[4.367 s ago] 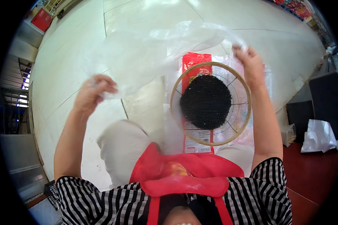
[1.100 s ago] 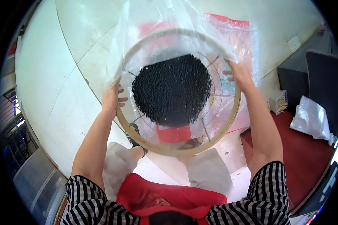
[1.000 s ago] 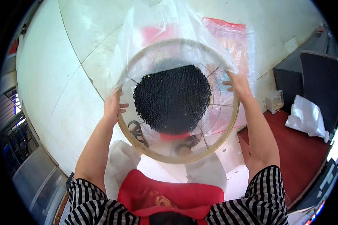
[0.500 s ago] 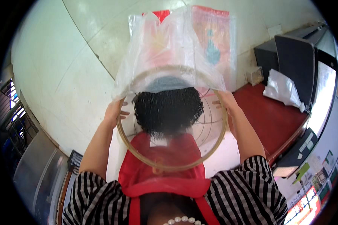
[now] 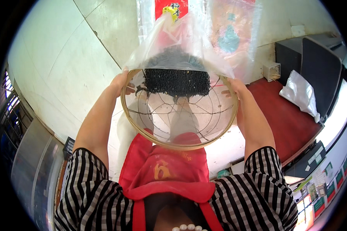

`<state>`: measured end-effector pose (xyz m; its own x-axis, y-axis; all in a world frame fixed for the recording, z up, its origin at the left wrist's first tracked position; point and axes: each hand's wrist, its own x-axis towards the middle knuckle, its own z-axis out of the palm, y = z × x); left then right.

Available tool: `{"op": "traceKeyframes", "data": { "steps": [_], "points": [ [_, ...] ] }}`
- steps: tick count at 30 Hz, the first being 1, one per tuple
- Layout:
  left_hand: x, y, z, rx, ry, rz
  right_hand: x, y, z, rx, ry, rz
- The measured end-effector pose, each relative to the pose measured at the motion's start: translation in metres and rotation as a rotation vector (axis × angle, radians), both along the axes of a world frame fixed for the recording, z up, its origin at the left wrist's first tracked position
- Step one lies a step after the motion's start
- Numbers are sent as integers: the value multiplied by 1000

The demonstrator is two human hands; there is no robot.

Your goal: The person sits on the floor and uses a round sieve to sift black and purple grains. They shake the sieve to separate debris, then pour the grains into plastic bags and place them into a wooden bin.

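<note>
Between my hands is a round sieve with a pale wooden rim [image 5: 181, 146] and a wire-braced mesh bottom. Small black grains [image 5: 177, 82], like beans or seeds, are gathered in a heap at its far side. A clear plastic bag [image 5: 175, 38] has its mouth drawn over the far rim, and part of the heap shows cloudy through it. My left hand [image 5: 123, 83] is closed on the left rim at the bag's edge, fingertips showing inside through the mesh. On the opposite rim my right hand [image 5: 235, 87] grips sieve and bag edge likewise.
A red apron [image 5: 164, 169] hangs below the sieve. Beyond lies a see-through pink bag [image 5: 235, 36] beside a red label [image 5: 171, 8]. At right, a red-brown tabletop [image 5: 281, 115] carries a crumpled white plastic bag [image 5: 298, 94], a small clear box [image 5: 272, 71] and black panels [image 5: 320, 69].
The grains have slid from mid-sieve toward the far rim and further under the bag. The near rim has risen in the picture, baring more mesh. Both hands keep their hold.
</note>
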<state>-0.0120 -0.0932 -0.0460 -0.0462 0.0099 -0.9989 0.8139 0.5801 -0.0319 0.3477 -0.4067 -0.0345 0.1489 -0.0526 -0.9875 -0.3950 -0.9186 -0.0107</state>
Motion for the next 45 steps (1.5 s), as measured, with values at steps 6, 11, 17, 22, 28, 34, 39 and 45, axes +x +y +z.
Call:
{"op": "traceKeyframes", "data": {
  "steps": [6,11,17,22,28,34,39,45],
  "points": [
    [-1,8,-16,-95,26,-42,11,19,-9,-108,138,98],
    [-7,4,-17,-123,27,-45,5,18,-16,-160,122,149],
    [3,17,-4,-118,-37,-64,17,22,-9,-139,173,210],
    [4,-2,-33,-189,88,-12,13,23,-37,-224,211,263],
    [13,7,-28,-150,46,-52,10,31,-26,-189,179,309],
    [22,10,-48,-190,-15,-20,26,32,-50,-185,240,443],
    [3,-11,-56,-197,36,51,11,9,-67,-206,248,350],
    [23,10,-33,-96,-84,-32,38,32,-26,-86,75,360]
  ]
}}
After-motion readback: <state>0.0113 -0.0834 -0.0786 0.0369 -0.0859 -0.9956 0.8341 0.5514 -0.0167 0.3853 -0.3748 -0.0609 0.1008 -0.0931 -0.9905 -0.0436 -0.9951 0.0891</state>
